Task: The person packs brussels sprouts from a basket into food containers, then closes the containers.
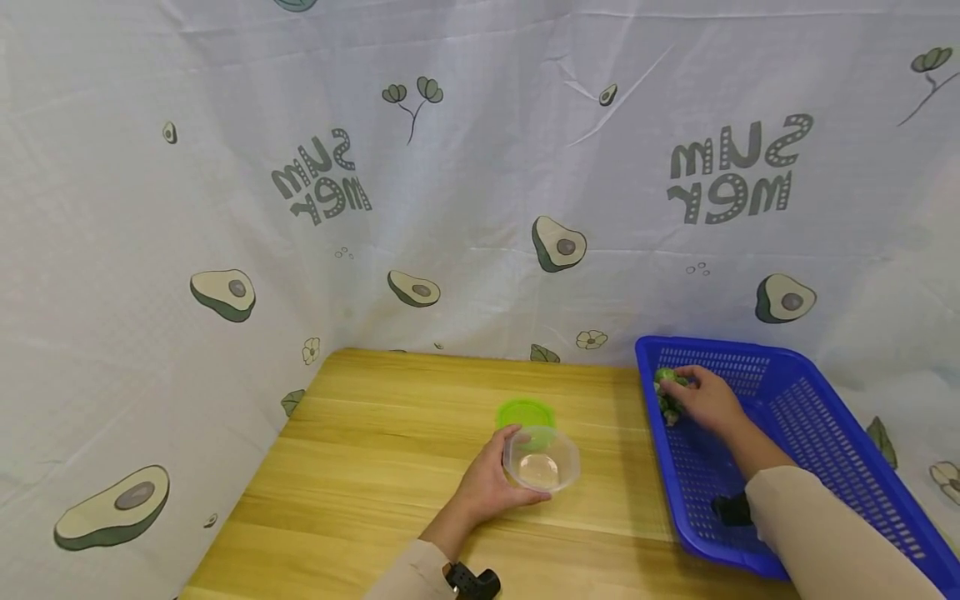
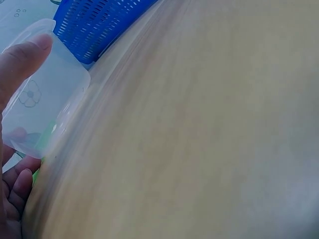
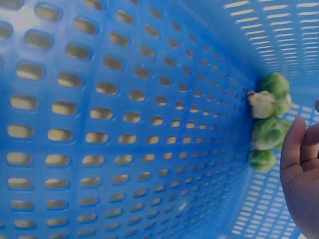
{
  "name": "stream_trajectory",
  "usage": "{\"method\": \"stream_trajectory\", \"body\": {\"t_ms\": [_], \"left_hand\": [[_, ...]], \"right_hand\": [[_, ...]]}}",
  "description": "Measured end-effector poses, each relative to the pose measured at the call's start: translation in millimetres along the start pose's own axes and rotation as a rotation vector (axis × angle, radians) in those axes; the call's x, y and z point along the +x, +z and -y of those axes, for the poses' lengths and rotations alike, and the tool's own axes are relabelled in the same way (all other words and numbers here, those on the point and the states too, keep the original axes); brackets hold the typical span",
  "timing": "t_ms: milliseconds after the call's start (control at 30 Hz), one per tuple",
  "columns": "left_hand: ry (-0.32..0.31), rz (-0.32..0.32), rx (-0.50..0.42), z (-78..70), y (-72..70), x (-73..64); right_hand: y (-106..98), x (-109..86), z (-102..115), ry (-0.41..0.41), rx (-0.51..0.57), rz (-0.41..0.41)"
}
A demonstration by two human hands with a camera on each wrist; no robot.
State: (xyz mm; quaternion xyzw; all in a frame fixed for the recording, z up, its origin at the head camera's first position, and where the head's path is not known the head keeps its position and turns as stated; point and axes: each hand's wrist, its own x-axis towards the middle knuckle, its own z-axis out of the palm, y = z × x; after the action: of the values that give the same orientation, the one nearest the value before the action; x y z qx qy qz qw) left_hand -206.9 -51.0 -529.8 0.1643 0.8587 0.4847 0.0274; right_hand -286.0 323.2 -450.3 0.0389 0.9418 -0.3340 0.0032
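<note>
My left hand [image 1: 491,479] grips a clear plastic food container [image 1: 542,461], thumb on the near side and fingers around the far side. In the left wrist view, the thumb [image 2: 22,62] lies along the container's rim [image 2: 47,24]. Just behind it, a bright green round lid [image 1: 525,412] lies on the table. My right hand [image 1: 712,400] reaches into the blue basket [image 1: 813,467], its loosely bent fingers right at several Brussels sprouts [image 1: 666,385]. These small green heads [image 3: 269,130] sit in a row against the basket wall, beside the fingers in the right wrist view.
The blue basket with slotted sides stands at the right of the wooden table [image 1: 390,442]. A white cloth [image 1: 480,175] printed with avocados and lettering hangs behind and along the left side. Dark straps with small devices [image 1: 471,581] sit on the wrists.
</note>
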Motion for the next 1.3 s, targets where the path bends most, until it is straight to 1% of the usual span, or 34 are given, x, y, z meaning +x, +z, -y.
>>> {"method": "stream_trajectory", "body": {"t_ms": [300, 433, 633, 833, 933, 1100, 1300], "left_hand": [[0.012, -0.003, 0.003, -1.9, 1.1, 0.5], [0.012, -0.003, -0.001, 0.1, 0.3, -0.5], [0.015, 0.002, -0.009, 0.1, -0.3, -0.7], [0.017, 0.005, -0.005, -0.6, -0.3, 0.0], [0.017, 0.002, -0.003, -0.3, -0.7, 0.0], [0.015, 0.002, -0.009, -0.5, -0.8, 0.4], [0.007, 0.009, -0.029, 1.8, -0.4, 1.1]], "right_hand": [[-12.9, -13.1, 19.3, -0.038, 0.059, -0.044], [-17.5, -18.2, 35.4, -0.064, 0.056, -0.064], [-24.6, -26.5, 63.7, -0.122, 0.085, -0.043], [-25.0, -40.4, 99.1, -0.214, 0.125, 0.028], [-19.5, -46.9, 115.1, -0.254, 0.139, 0.093], [-5.2, -53.5, 129.7, -0.326, 0.138, 0.188], [5.7, -62.1, 141.2, -0.385, 0.115, 0.288]]}}
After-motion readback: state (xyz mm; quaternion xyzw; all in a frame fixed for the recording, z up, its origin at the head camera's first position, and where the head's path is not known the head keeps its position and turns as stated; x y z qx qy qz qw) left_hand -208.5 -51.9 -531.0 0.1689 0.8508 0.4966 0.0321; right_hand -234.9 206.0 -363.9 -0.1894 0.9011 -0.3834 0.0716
